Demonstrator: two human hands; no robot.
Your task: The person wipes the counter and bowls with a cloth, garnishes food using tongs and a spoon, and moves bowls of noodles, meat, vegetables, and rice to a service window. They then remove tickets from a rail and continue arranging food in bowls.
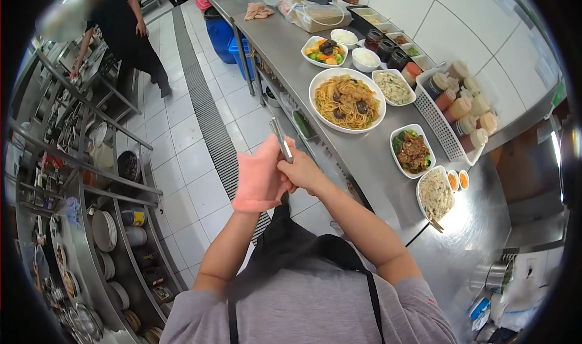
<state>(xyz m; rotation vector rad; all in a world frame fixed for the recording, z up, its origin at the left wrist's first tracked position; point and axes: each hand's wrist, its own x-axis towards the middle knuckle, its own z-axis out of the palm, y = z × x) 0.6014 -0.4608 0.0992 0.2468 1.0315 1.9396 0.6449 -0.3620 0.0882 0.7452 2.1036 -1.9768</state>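
Note:
In front of my apron, my two hands meet over the floor gap beside the counter. My right hand (pixel 301 173), bare, is closed on slim metal tongs (pixel 280 139) that point up and away from me. Against it rests my left hand (pixel 256 177), covered to the wrist by a pink glove or cloth that hides its fingers; how they are bent is not clear. Nearest on the counter are a large bowl of noodles (pixel 347 100), a dish of meat with greens (pixel 413 151) and a dish of fried rice (pixel 435 193).
The steel counter (pixel 370 156) runs along my right, with a white basket of sauce bottles (pixel 445 116), small rice bowls (pixel 366 59) and a vegetable dish (pixel 325 52). Shelves with stacked plates (pixel 104 230) stand left. A person in black (pixel 118 26) works far left, beyond a floor drain (pixel 206 101).

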